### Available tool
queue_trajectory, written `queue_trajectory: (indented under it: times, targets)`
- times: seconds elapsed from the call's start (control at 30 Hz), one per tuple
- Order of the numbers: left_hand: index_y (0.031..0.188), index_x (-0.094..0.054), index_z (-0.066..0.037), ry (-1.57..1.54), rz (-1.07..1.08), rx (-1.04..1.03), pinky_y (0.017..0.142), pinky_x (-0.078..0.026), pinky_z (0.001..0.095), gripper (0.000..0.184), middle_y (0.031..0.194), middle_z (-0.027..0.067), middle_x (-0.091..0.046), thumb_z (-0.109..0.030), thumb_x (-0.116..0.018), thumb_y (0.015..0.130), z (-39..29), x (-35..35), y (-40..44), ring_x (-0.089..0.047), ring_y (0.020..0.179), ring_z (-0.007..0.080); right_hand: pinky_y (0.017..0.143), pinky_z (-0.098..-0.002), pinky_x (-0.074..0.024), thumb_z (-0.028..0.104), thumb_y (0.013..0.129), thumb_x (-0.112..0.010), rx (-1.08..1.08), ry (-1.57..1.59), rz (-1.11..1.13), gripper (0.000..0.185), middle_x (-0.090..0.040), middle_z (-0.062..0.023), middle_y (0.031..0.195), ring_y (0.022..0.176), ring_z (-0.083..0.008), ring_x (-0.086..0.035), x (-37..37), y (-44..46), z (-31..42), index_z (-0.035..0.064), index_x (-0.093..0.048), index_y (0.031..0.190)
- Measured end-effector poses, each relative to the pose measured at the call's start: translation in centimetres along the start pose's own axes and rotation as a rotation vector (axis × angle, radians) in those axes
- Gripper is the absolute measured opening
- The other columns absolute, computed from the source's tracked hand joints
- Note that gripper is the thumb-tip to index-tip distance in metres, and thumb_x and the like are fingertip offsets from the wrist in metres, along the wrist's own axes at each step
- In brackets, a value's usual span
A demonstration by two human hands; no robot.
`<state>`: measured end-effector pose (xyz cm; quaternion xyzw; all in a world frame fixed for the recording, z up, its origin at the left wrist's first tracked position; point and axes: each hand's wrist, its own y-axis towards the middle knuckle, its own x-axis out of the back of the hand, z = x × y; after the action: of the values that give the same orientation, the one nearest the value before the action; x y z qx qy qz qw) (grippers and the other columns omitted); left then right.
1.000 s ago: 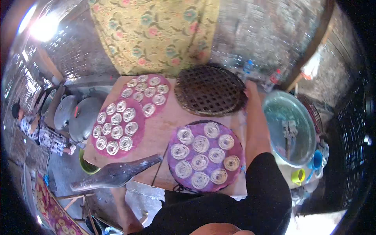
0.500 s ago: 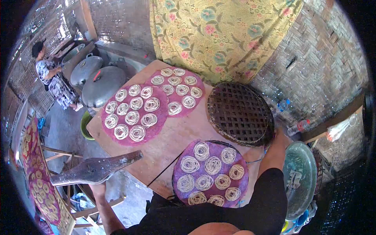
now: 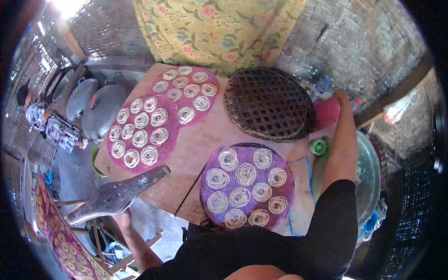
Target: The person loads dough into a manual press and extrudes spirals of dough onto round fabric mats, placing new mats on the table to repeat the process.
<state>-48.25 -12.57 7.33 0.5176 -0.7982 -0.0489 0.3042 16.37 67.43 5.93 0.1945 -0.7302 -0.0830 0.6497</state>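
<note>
My right hand (image 3: pixel 342 97) reaches out past the dark woven tray (image 3: pixel 268 105) at the table's far right. Its fingers are closed on the upper corner of a pink cloth (image 3: pixel 326 113), which hangs beside the tray. On the left, my left hand (image 3: pixel 122 218) is at the underside of a worn wooden beam (image 3: pixel 116 196); the beam hides its fingers. Directly before me lies a round tray covered with purple cloth (image 3: pixel 227 189), bearing several coiled noodle nests (image 3: pixel 245 174). Two more pink cloth rounds with nests, one front (image 3: pixel 171 116) and one behind (image 3: pixel 210 77), overlap farther back.
A green-capped bottle (image 3: pixel 318 147) and a blue cord (image 3: pixel 309 170) are near the table's right edge. A large basin (image 3: pixel 371 175) stands beyond it. Big lidded pots (image 3: pixel 105 112) and another person (image 3: pixel 53 121) are at far left. A yellow floral curtain (image 3: pixel 219 32) hangs behind.
The view has turned to the right. My right hand has moved from beside the woven tray to farther away, and the pink cloth now shows in it. My left hand stays at the beam.
</note>
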Motion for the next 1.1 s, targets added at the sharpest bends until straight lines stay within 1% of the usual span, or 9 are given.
queue_trajectory:
  times: [0.07,0.17,0.3,0.43,0.6,0.77,0.83,0.9,1.1]
  targets:
    - [0.106,-0.057,0.002,0.006,-0.003,-0.013,0.083,-0.041,0.033,0.029,0.103,0.0073,-0.057,-0.019,-0.061,0.085,0.6,0.2,-0.1,-0.05,0.091,0.0199,0.077,-0.0493,-0.0484,0.027,0.083,-0.045,0.318,-0.289,0.22,0.033,-0.063,-0.0242,0.093,0.089,-0.0393,-0.061,9.6,0.8,1.0,0.0011,-0.065,0.089]
    - [0.109,-0.058,0.0,0.027,-0.025,-0.026,0.082,-0.043,0.0345,0.034,0.103,0.0104,-0.061,-0.024,-0.061,0.086,0.9,0.4,-0.4,-0.054,0.092,0.0225,0.072,-0.0497,-0.0482,0.026,0.083,-0.045,0.242,-0.128,0.15,0.033,-0.063,-0.024,0.086,0.083,-0.0388,-0.062,19.5,0.0,4.7,-0.0026,-0.062,0.084]
    - [0.106,-0.059,0.001,-0.021,0.014,0.095,0.083,-0.043,0.0341,0.031,0.103,0.0102,-0.061,-0.02,-0.063,0.084,-2.8,0.4,-0.7,-0.054,0.091,0.0211,0.075,-0.0472,-0.0458,0.022,0.083,-0.047,0.426,-0.065,0.146,0.028,-0.061,-0.0252,0.091,0.085,-0.0405,-0.059,33.2,-4.0,12.0,-0.0031,-0.059,0.086]
    - [0.109,-0.057,0.003,-0.054,-0.008,0.106,0.089,-0.04,0.0351,0.036,0.106,0.0118,-0.06,-0.023,-0.061,0.084,-1.0,0.6,-2.3,-0.053,0.096,0.0242,0.078,-0.045,-0.0435,0.018,0.083,-0.051,0.587,0.466,0.108,0.022,-0.059,-0.0251,0.092,0.089,-0.0422,-0.055,41.7,-10.5,18.7,-0.002,-0.057,0.088]
    - [0.105,-0.058,0.0,-0.07,-0.032,0.133,0.083,-0.043,0.0341,0.029,0.101,0.0083,-0.06,-0.01,-0.065,0.079,-0.8,1.9,-5.1,-0.053,0.091,0.0198,0.078,-0.0405,-0.0444,0.015,0.084,-0.055,0.621,0.424,-0.173,0.019,-0.061,-0.0224,0.092,0.087,-0.0365,-0.059,46.7,-17.3,23.6,-0.0008,-0.059,0.095]
    - [0.103,-0.059,0.0,-0.17,-0.051,0.059,0.083,-0.043,0.0339,0.027,0.1,0.0083,-0.061,-0.01,-0.065,0.079,-1.8,3.5,-7.2,-0.053,0.091,0.0194,0.083,-0.0368,-0.0449,0.019,0.088,-0.054,0.5,0.703,-0.37,0.027,-0.062,-0.0196,0.103,0.094,-0.0302,-0.062,47.2,-23.8,23.6,0.0026,-0.06,0.109]
    - [0.102,-0.06,0.001,0.028,-0.07,0.013,0.083,-0.044,0.0342,0.026,0.1,0.0094,-0.062,-0.01,-0.065,0.079,1.3,3.7,-8.4,-0.055,0.09,0.0203,0.086,-0.0362,-0.0445,0.023,0.089,-0.053,0.184,0.762,-0.336,0.032,-0.061,-0.0188,0.109,0.099,-0.0304,-0.061,46.0,-26.0,23.1,0.0036,-0.059,0.114]
    - [0.102,-0.06,0.001,0.014,-0.092,0.005,0.083,-0.044,0.0342,0.026,0.1,0.0097,-0.062,-0.009,-0.065,0.079,-0.3,4.1,-9.2,-0.055,0.09,0.0206,0.088,-0.0364,-0.0441,0.023,0.09,-0.052,0.216,0.677,-0.455,0.032,-0.061,-0.0192,0.109,0.102,-0.0309,-0.06,41.1,-27.9,21.9,0.0031,-0.059,0.114]
    - [0.103,-0.061,-0.001,-0.062,-0.093,-0.02,0.082,-0.045,0.0338,0.027,0.099,0.0087,-0.062,-0.009,-0.067,0.077,-2.8,4.0,-10.8,-0.056,0.09,0.02,0.089,-0.0384,-0.0437,0.019,0.088,-0.051,0.095,0.848,-0.19,0.032,-0.061,-0.0217,0.107,0.101,-0.0344,-0.059,22.3,-37.8,21.0,0.0012,-0.059,0.114]
